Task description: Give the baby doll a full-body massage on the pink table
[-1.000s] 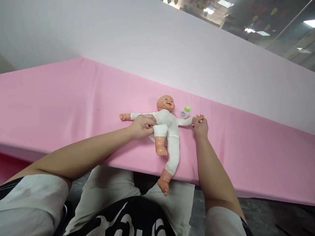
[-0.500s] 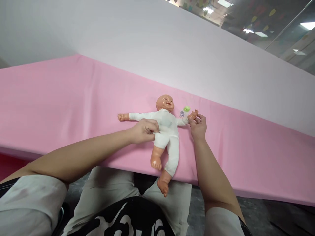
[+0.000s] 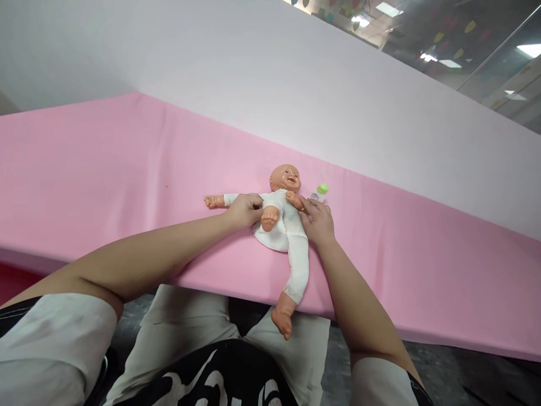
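A baby doll (image 3: 298, 254) with a white cloth body lies face up in front of me, head away from me. My left hand (image 3: 245, 212) is closed on its bent leg; the bare foot (image 3: 269, 218) is raised over the belly. With its fingers pinched at the doll's forearm, my right hand (image 3: 320, 221) holds that arm (image 3: 295, 199) folded across the chest. The doll's other arm (image 3: 215, 201) stretches out to the left, and its other leg hangs past the near edge. Just beyond my right hand lies a small clear bottle with a green cap (image 3: 323, 188), partly hidden.
A pink padded surface (image 3: 105, 169) runs across the view, its near edge by my lap. Behind it rises a white wall (image 3: 236, 73), with a glass panel (image 3: 456, 45) at the upper right. My legs (image 3: 181, 321) are below the edge.
The doll's leg on the left has been bent up over its belly by my left hand. My right hand has brought the doll's arm inward, from stretched out to across the chest.
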`<state>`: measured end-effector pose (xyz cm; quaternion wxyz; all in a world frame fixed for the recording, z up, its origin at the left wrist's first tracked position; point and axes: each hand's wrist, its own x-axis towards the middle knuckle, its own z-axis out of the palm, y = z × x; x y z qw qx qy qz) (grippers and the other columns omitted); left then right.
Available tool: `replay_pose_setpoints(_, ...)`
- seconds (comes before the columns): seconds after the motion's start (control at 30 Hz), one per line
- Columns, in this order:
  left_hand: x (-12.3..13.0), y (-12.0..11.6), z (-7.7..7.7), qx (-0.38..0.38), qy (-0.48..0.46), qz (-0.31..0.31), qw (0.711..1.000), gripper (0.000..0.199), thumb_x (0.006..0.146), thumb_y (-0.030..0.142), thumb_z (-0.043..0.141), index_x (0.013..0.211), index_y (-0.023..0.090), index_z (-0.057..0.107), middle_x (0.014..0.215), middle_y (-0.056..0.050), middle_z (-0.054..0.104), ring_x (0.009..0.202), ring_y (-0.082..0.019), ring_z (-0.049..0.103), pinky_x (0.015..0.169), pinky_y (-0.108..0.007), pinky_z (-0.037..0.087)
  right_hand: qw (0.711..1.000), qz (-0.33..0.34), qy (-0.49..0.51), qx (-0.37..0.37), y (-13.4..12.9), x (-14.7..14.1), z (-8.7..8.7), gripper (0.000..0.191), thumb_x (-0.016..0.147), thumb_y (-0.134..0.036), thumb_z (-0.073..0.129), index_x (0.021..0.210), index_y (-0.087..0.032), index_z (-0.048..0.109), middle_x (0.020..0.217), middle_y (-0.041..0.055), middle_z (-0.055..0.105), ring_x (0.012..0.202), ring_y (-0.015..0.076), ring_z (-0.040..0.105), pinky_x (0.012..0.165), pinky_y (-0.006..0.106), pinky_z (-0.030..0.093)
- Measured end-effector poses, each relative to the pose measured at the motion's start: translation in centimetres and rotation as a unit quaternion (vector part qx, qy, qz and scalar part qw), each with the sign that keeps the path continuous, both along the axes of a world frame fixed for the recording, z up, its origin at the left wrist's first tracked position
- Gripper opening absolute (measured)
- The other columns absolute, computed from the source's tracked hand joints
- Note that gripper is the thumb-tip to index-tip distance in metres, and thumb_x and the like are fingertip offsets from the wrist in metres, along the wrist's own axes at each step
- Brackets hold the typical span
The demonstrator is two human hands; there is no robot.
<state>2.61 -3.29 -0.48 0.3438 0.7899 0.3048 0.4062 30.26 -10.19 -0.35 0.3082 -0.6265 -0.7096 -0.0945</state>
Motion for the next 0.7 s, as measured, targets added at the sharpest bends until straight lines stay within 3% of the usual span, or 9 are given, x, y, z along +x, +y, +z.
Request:
replay_pose_setpoints(0.13,-0.2,-0.9,0.8,0.093,0.004,-0.04,0.995,0.021,0.084,0.025,0.061,0.065,0.017,0.064,0.075,-0.004,0.063,0.066,-0.015,0.061,0.062,-0.027,0.047,0.991,-0.021,0.133,0.01,-0.1,1.8,0.3,0.047,0.097,-0.044,0.062,0.139,-0.024,0.07,0.124,0.0095,0.077,0.103,0.0277,0.068,0.101,0.049,0.056)
replay_pose_setpoints(0.23,-0.1,-1.4,1.2,0.19,-0.001,-0.102,0.976,0.021,0.087,0.021,0.059,0.066,0.018,0.064,0.075,-0.004,0.063,0.066,-0.014,0.06,0.061,-0.026,0.047,0.965,-0.065,0.255,0.022,0.0,3.6,0.2,0.057,0.096,-0.052,0.062,0.144,-0.022,0.062,0.126,0.0103,0.076,0.088,0.0217,0.069,0.089,0.041,0.06)
replay_pose_setpoints(0.37,-0.2,-2.8,1.5,0.265,-0.047,-0.185,0.945,0.019,0.091,0.017,0.058,0.073,0.02,0.065,0.078,-0.004,0.065,0.069,-0.015,0.063,0.064,-0.027,0.05,0.927,-0.119,0.354,0.012,0.3,6.7,-0.6,0.067,0.094,-0.051,0.064,0.152,-0.021,0.05,0.141,0.0138,0.071,0.111,0.0242,0.073,0.102,0.042,0.058)
replay_pose_setpoints(0.47,-0.5,-4.9,1.8,0.326,-0.034,-0.228,0.917,0.015,0.095,0.019,0.058,0.087,0.021,0.07,0.086,-0.007,0.071,0.076,-0.018,0.066,0.069,-0.03,0.052,0.912,-0.183,0.364,-0.057,0.6,8.8,-1.3,0.061,0.091,-0.048,0.07,0.143,-0.02,0.055,0.139,0.0145,0.073,0.122,0.0278,0.072,0.112,0.047,0.053)
replay_pose_setpoints(0.6,-0.2,-7.9,1.9,0.421,0.074,-0.262,0.865,0.018,0.095,0.022,0.056,0.085,0.023,0.071,0.085,-0.007,0.071,0.074,-0.02,0.063,0.071,-0.037,0.051,0.918,-0.226,0.308,-0.103,0.9,10.1,-1.6,0.056,0.089,-0.047,0.072,0.136,-0.021,0.057,0.138,0.0126,0.074,0.131,0.0304,0.068,0.119,0.049,0.046)
replay_pose_setpoints(0.7,0.3,-8.8,1.6,0.416,0.143,-0.28,0.854,0.023,0.094,0.024,0.055,0.075,0.024,0.068,0.082,-0.007,0.069,0.072,-0.02,0.06,0.071,-0.037,0.05,0.921,-0.226,0.302,-0.099,0.9,10.0,-1.5,0.057,0.09,-0.048,0.071,0.138,-0.021,0.056,0.135,0.0132,0.076,0.13,0.0307,0.069,0.117,0.05,0.048)
